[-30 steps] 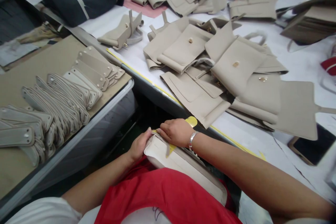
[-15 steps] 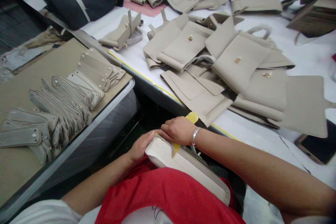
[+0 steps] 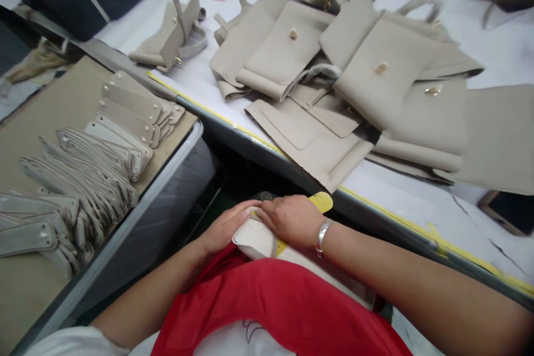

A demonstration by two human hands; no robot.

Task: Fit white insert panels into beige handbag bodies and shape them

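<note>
Head view: looking forward and down at two bare hands over the lap.

Left fingers (image 3: 243, 213): closed and curled over the top edge of the cream leather panel (image 3: 254, 240), holding it.

Right fingers (image 3: 269, 212): closed together, pressing down on the panel and on a yellow plastic piece (image 3: 322, 202), whose tip sticks out past the right hand (image 3: 292, 221); its lower part shows below that hand.

Panel's place: resting against the person's red garment (image 3: 267, 311), held between both hands, and partly hidden by them.

Right wrist: a silver bangle (image 3: 322, 236) sits just behind the hand, close to the yellow plastic piece.

Left side: rows of strap tabs (image 3: 85, 178) lie stacked on a tan board (image 3: 54, 94), near the left hand.

Ahead: beige leather bag panels (image 3: 375, 78) lie heaped on a white table, beyond its yellow-taped edge (image 3: 417, 228).

Risk: with only finger pressure holding them, the yellow plastic piece could slide out of line on the panel. A loosened grip could also let the panel drop into the dark gap (image 3: 237, 172) below the table edge.
</note>
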